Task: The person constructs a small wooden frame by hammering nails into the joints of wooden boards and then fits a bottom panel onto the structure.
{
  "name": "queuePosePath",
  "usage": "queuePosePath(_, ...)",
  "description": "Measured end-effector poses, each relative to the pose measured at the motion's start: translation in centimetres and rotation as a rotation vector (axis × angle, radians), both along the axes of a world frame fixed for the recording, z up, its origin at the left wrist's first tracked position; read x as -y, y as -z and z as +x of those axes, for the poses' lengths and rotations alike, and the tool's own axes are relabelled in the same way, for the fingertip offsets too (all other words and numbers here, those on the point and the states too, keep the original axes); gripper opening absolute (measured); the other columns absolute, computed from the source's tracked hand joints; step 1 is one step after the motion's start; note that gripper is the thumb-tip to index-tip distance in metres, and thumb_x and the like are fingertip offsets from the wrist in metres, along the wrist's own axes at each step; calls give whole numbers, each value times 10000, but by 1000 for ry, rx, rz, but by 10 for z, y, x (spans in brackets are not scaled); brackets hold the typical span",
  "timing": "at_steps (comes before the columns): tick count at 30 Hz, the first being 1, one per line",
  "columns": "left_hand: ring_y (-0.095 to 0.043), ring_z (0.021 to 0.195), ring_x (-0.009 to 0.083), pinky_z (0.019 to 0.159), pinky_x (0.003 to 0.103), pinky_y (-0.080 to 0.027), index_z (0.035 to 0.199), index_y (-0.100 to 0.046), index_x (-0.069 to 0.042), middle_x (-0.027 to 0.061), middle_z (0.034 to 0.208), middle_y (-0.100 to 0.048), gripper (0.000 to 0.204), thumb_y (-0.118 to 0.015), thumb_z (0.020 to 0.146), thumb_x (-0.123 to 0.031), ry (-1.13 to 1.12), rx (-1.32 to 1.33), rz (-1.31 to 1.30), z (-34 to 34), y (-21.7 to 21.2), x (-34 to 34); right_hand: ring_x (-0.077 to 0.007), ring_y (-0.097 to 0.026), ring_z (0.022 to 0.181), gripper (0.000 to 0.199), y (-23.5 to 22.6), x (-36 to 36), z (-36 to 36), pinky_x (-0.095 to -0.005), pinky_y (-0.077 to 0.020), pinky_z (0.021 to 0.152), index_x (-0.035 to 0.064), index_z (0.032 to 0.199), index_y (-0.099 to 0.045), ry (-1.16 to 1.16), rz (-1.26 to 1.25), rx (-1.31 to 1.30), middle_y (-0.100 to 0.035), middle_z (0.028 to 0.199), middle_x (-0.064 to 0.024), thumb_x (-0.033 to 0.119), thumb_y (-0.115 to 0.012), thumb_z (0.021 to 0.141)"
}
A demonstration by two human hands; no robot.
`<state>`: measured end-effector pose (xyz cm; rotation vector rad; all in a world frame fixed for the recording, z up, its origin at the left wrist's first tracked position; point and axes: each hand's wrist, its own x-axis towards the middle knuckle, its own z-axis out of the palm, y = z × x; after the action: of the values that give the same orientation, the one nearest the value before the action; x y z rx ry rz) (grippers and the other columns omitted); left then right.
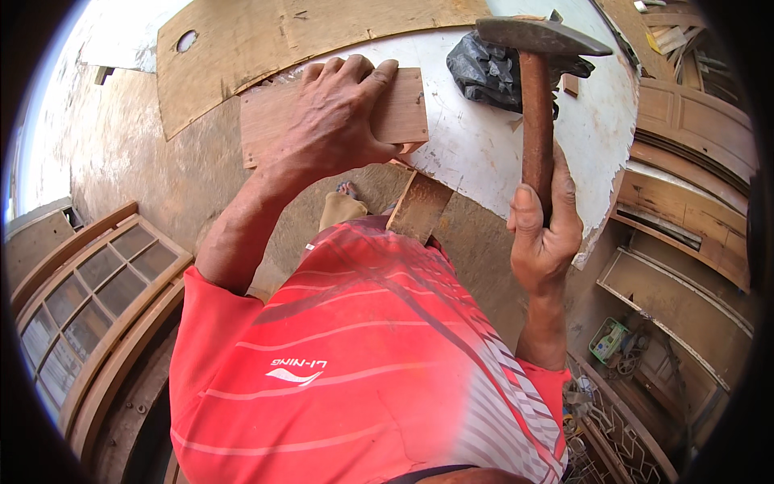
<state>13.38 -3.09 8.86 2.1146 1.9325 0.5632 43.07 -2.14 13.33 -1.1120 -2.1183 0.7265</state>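
Bracing wooden box (409,111) at near-left edge of tabletop (484,152) with left hand (337,111), half-spread, clasping | Holding hammer (537,117) upright in tightly wrapped right hand (548,238) | Apparently hammering; calls for striking clear of fingers | Cannot confirm strike point

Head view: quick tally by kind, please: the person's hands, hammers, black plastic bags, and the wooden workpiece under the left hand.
Hands: 2 (left hand, right hand)
Hammer: 1
Black plastic bag: 1
Wooden workpiece: 1
Total: 5
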Motion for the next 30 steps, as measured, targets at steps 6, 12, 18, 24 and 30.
queuePosePath(6,-527,1228,354,1112,468,-355,1466,-530,-63,162,1264,-574,939,-886,657,-378,-17,11,-29,3,5,2,-280,-694,883,578,-4,7,2,-357,-562,749,-26,1549,-423,-126,69,85,-674,1201,-221,167,-617,1040)
queuePosePath(12,-539,1178,336,1060,451,-362,1442,-542,-51,152,1216,-579,928,-901,628,-316,-2,30,13,3,10,7,-368,-748,950,559,-12,12,-3,-401,-593,776,-29,1533,-450,-90,-17,252,-708,1148,-273,164,-619,1036)
queuePosePath(18,-543,1160,328,1041,460,-357,1428,-550,-50,160,1206,-585,949,-933,614,-352,4,35,48,3,16,7,-111,-479,588,653,-25,31,-12,-250,-451,513,-92,1502,-350,-90,205,-371,-543,835,-93,408,-488,1107)
queuePosePath(24,-544,1166,333,1051,459,-351,1427,-554,-51,167,1207,-593,958,-943,619,-387,12,2,61,2,17,10,-343,-735,943,632,-17,14,-7,-463,-577,798,-42,1593,-328,-190,227,373,-693,1200,-296,199,-581,1066)
queuePosePath(30,-544,1182,332,1067,456,-350,1437,-555,-64,168,1209,-600,979,-949,613,-417,-1,37,37,4,15,11,-106,-508,583,715,-38,28,-14,-248,-466,511,-33,1604,-199,-70,370,-442,-550,877,-58,372,-507,1101)
